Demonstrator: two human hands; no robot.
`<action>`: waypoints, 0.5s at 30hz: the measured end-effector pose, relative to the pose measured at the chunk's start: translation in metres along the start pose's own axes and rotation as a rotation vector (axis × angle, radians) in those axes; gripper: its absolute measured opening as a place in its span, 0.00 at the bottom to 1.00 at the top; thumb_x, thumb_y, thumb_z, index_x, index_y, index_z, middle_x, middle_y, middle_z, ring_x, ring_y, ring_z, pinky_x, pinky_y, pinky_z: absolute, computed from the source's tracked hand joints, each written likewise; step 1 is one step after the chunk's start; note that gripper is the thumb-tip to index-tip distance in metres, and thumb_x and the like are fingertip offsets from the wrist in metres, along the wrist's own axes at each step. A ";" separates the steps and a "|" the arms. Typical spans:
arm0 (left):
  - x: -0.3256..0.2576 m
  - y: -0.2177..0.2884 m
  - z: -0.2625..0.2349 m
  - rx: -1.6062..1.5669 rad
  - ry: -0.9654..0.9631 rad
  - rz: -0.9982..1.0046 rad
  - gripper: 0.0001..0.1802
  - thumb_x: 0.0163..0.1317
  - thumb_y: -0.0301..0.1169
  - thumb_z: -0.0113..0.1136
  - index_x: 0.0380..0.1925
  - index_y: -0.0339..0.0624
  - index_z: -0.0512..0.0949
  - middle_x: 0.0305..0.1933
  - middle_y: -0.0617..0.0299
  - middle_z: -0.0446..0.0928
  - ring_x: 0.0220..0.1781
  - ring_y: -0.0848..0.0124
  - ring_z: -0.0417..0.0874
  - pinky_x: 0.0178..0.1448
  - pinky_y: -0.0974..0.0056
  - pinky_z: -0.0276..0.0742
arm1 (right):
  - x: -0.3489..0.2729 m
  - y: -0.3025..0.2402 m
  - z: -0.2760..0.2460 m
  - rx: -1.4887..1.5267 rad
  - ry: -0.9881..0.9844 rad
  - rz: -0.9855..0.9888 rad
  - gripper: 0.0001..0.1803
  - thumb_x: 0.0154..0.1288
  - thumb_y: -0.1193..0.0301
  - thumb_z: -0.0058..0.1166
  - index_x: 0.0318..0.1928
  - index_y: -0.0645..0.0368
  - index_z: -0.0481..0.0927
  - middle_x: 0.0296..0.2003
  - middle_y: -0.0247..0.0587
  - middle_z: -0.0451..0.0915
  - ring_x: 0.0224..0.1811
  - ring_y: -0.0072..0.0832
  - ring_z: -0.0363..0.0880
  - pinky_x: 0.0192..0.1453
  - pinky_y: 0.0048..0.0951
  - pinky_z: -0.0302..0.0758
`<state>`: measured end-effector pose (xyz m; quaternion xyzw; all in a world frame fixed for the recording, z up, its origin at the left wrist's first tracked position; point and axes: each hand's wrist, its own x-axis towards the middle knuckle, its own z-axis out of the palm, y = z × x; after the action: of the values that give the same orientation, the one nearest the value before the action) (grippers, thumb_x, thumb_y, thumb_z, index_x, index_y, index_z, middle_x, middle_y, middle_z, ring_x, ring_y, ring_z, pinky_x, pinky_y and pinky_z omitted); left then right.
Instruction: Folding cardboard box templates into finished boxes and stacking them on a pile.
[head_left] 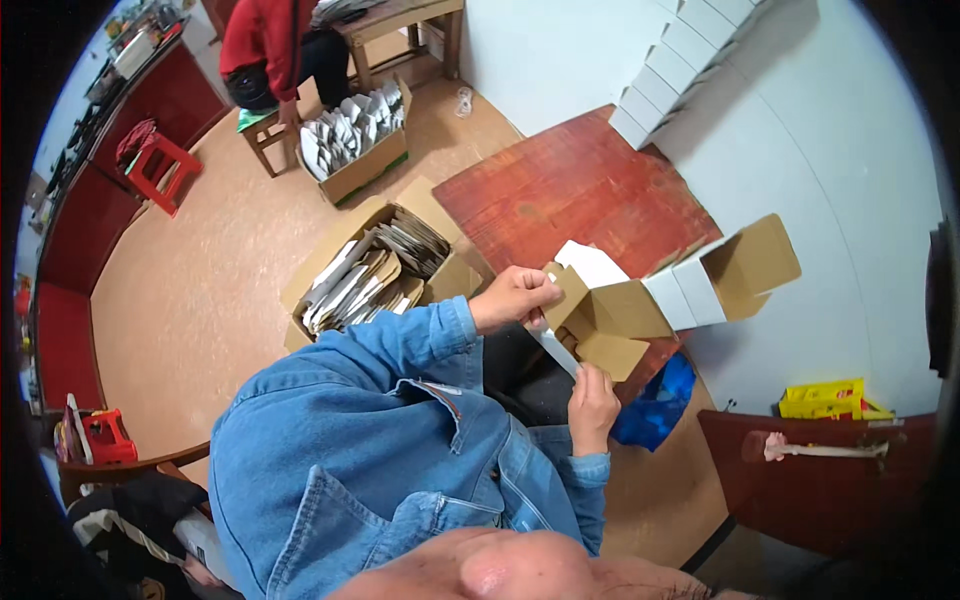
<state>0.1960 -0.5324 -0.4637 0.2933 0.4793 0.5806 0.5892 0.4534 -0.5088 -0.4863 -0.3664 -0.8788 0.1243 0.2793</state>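
In front of me, at the near edge of the red-brown wooden table, I hold a partly folded cardboard box (628, 308), white outside and brown inside, with its flaps standing open. My left hand (512, 299) pinches a flap on its left side between thumb and fingers. Lower down, my right hand (593, 405) grips the near edge with closed fingers. To the right stands another white box (697, 290), its brown end flaps spread wide; it adjoins the held one, and I cannot tell whether they touch.
The wooden table (560, 180) carries a tall stack of white boxes (680, 65) against the wall. Left of it, an open carton (290, 300) holds many flat box blanks. A second filled carton (365, 175) stands beside a seated person in red (265, 45). A blue bag (660, 405) lies below the table.
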 end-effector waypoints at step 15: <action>0.000 -0.012 -0.001 -0.006 0.074 -0.020 0.14 0.73 0.40 0.63 0.29 0.46 0.82 0.24 0.72 0.79 0.21 0.82 0.80 0.25 0.76 0.71 | -0.004 0.001 0.003 0.002 -0.002 -0.033 0.05 0.72 0.71 0.58 0.45 0.57 0.82 0.38 0.46 0.83 0.36 0.48 0.84 0.37 0.44 0.80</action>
<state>0.2000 -0.5344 -0.4749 0.2651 0.5021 0.5865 0.5777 0.4546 -0.5110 -0.4905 -0.3516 -0.8847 0.1211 0.2811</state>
